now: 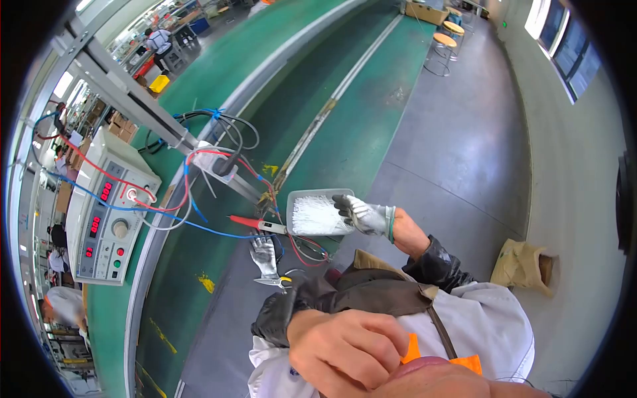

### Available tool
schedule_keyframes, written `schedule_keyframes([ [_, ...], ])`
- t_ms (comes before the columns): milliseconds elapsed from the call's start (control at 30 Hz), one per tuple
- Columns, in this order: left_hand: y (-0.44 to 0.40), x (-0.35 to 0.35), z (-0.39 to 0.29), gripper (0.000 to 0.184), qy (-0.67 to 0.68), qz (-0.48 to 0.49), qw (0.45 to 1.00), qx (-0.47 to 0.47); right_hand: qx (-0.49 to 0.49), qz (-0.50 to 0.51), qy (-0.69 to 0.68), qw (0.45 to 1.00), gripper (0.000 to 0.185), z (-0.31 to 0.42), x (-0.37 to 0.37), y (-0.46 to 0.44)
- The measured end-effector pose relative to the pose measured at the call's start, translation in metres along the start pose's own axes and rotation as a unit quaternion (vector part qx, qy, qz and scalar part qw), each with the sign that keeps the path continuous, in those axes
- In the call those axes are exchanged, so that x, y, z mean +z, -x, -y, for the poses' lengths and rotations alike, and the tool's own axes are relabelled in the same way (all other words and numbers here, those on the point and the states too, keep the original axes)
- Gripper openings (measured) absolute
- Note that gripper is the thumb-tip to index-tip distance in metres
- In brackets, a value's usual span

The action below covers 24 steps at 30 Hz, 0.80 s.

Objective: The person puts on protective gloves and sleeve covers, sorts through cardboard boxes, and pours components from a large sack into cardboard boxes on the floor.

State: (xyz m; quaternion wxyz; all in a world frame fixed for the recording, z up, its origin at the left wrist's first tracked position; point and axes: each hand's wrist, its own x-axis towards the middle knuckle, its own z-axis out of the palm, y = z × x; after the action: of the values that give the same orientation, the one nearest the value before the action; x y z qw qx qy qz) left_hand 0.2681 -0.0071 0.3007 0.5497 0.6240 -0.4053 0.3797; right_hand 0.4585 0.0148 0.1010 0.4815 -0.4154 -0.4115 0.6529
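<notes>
My right hand (368,217), in a grey-white glove with a green cuff, is at the right edge of a grey tray (289,213) of thin white strips (317,215). Its fingers are loosely bent and apart, holding nothing visible. My left hand (348,351) is bare and curled in front of my chin, beside an orange collar piece (411,347); anything between its fingertips is hidden. An empty silvery glove (264,256) lies left of the tray, above yellow-handled cutters (273,282). A red-and-white probe (259,225) lies between glove and tray.
A tester (109,212) with red digits stands at left. Red and blue wires (219,232) run from it to the probe. A metal post (133,86) and coiled black cables (229,126) rise over the green bench (332,132). Stools (444,41), a sack (521,265) and co-workers (159,43) are farther off.
</notes>
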Motion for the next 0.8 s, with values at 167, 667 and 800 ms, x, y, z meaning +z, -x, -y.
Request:
schedule_keyframes([
  [167,0.011,0.036,-0.010,0.018,-0.165,-0.258,0.950,0.068,0.228,0.069,0.051,0.970,0.059,-0.101,-0.017,-0.100],
  [667,0.002,0.090,0.012,0.031,-0.075,-0.550,0.820,0.140,0.237,0.057,0.031,0.969,0.061,-0.113,-0.012,-0.109],
  [800,0.039,0.112,0.023,0.032,-0.072,-0.412,0.903,0.095,0.245,0.071,0.029,0.967,0.060,-0.085,-0.002,-0.096],
])
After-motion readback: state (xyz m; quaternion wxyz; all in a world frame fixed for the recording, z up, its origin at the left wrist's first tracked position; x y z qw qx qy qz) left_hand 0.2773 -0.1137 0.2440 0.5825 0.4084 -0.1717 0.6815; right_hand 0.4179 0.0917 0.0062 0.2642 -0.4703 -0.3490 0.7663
